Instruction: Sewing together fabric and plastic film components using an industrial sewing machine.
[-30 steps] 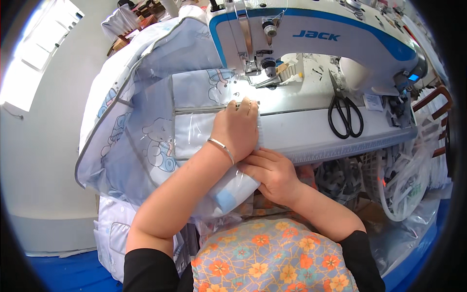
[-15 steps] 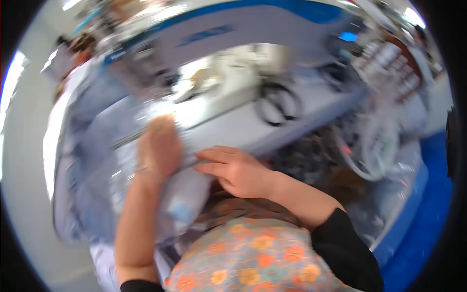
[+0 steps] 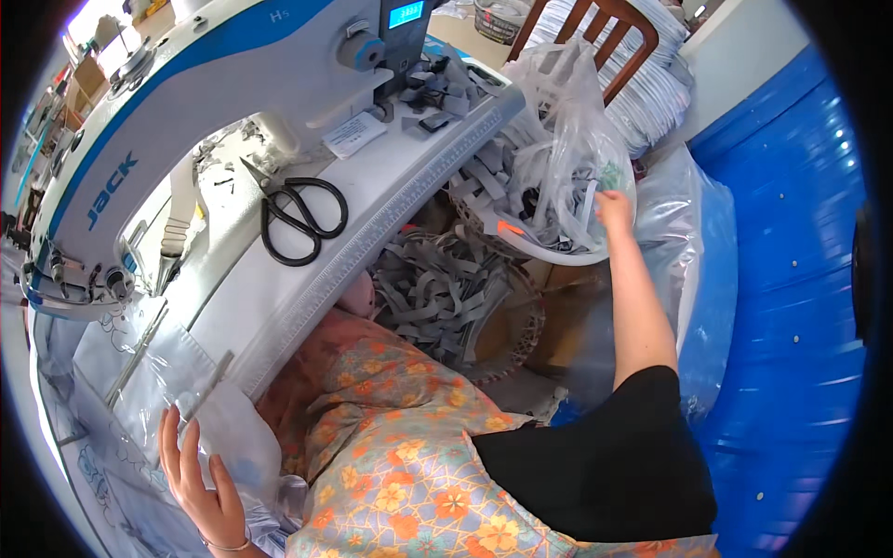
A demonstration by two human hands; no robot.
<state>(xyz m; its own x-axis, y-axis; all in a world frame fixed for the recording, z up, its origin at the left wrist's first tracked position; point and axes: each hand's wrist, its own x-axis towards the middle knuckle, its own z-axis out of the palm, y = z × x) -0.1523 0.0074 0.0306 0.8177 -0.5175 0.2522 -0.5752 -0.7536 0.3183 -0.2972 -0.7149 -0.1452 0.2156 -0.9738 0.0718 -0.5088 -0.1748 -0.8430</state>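
My left hand (image 3: 203,484) is open at the lower left, its fingers spread beside white fabric and clear plastic film (image 3: 177,358) at the sewing machine's needle end. My right arm stretches out to the right. There my right hand (image 3: 614,212) is closed in a pinch at the rim of a white basin (image 3: 567,258), on what looks like a grey fabric strip (image 3: 590,199). Many short grey strips and a crumpled clear plastic bag (image 3: 558,112) fill the basin. The white and blue sewing machine (image 3: 195,70) stands across the table in front of me.
Black-handled scissors (image 3: 299,219) lie on the machine bed, near a ruler-marked edge (image 3: 372,223). Grey scraps (image 3: 442,93) lie at the machine's right end. Below is a basket of grey strips (image 3: 437,288). A wooden chair (image 3: 633,28) holds stacked white fabric behind the basin.
The view has swung to the right. My right hand has left the machine's front edge and reached the basin. My left hand has come off the fabric and opened.
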